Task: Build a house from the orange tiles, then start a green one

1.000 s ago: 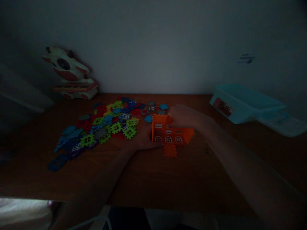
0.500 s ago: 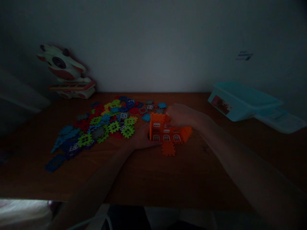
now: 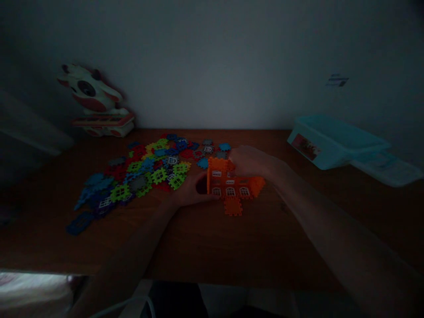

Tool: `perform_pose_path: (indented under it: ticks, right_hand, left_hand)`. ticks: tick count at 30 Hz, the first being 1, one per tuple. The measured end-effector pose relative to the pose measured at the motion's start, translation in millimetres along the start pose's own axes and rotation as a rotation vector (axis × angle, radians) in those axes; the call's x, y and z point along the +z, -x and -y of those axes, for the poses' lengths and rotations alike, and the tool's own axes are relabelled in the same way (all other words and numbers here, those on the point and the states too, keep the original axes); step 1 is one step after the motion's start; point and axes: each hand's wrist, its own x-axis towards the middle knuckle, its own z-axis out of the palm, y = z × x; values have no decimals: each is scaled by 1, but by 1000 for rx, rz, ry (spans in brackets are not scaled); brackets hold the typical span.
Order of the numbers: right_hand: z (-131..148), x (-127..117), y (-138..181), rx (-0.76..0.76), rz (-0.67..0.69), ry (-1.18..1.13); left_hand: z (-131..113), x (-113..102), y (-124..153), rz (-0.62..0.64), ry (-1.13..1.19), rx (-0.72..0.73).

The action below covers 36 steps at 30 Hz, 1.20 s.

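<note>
An orange house of interlocking waffle-shaped plastic tiles [image 3: 228, 182] with white window pieces stands on the wooden table [image 3: 265, 229]. My left hand [image 3: 194, 192] grips its left end, with the fingers running along the front wall. My right hand [image 3: 248, 162] presses against the upper right of the taller corner. A loose-looking orange tile [image 3: 233, 206] lies against the house's front base; I cannot tell whether it is joined. Directly left of the house spreads a pile of multicoloured tiles [image 3: 145, 170].
A white and red toy cow [image 3: 94, 99] stands against the wall at the back left. A pale teal plastic box [image 3: 334, 141] sits at the back right, with a flat pale package [image 3: 386, 170] beside it. The room is dim.
A dark gap now shows between my left thumb and fingers at the house's left end. The house and my right hand stay nearly in place, and the view has shifted only slightly.
</note>
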Motion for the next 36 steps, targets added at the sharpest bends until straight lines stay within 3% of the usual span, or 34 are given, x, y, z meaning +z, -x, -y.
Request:
perform_pose_path:
  ticks: [6, 12, 20, 23, 26, 30, 32, 34, 36]
  right_hand:
    - [-1, 4, -2, 32, 1, 36]
    - [-1, 5, -2, 30, -8, 28]
    - [-1, -1, 2, 33, 14, -105]
    - [-9, -4, 13, 6, -89, -258]
    - [-17, -1, 41, 54, -329, -344]
    - [-28, 32, 90, 292, -663, -525]
    - [-34, 59, 106, 401, -748, -588]
    - [-38, 85, 114, 453, -673, -616]
    - [-41, 105, 112, 447, -484, -657]
  left_hand:
    - [-1, -5, 4, 32, -120, -69]
    - [-5, -5, 6, 10, -281, 21]
    - [11, -1, 5, -55, -389, 30]
    - [13, -1, 3, -79, -414, 35]
    - [12, 1, 2, -93, -424, 12]
    - [10, 5, 2, -164, -433, -87]
    - [9, 6, 2, -169, -426, -96]
    - [7, 6, 3, -136, -407, -78]
    - [5, 4, 3, -81, -384, -51]
